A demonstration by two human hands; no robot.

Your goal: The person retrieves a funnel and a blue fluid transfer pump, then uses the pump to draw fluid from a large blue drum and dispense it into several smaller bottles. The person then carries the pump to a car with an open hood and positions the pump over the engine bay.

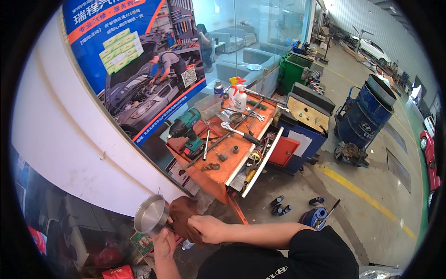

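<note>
At the lower left, my left hand [163, 243] is closed around the narrow lower end of a round, shiny metal funnel [152, 215]. The funnel's wide mouth is tilted up, and its inside looks bare. My right hand [207, 229] grips a brown cloth [184, 211], bunched up right beside the funnel. Part of the cloth touches or overlaps the funnel's side near my left fingers; the exact contact is hidden.
An orange tool cart [204, 176] ahead carries a green cordless drill [186, 125], a ratchet [239, 133], sockets and spray bottles [240, 100]. Its drawer [255, 168] stands pulled out. Dark bottles [278, 209] and a blue container [315, 216] are on the floor, with a blue drum [364, 116] farther right.
</note>
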